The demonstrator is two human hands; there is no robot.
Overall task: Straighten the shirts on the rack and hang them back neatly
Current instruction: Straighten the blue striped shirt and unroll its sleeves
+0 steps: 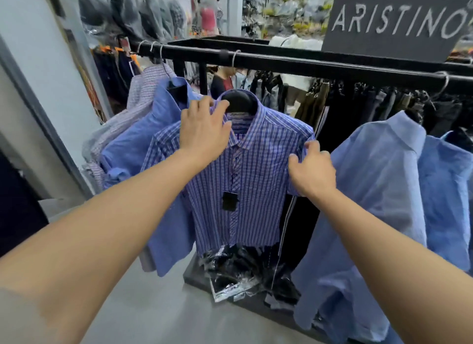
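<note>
Left hand [204, 131] lies spread, fingers lightly bent, on the collar of the striped shirt [250, 179], which hangs lengthwise below and between both hands. Right hand [311, 169] pinches its shoulder seam. Left is nearer the hanger [239, 99], so it likely steadies.
</note>
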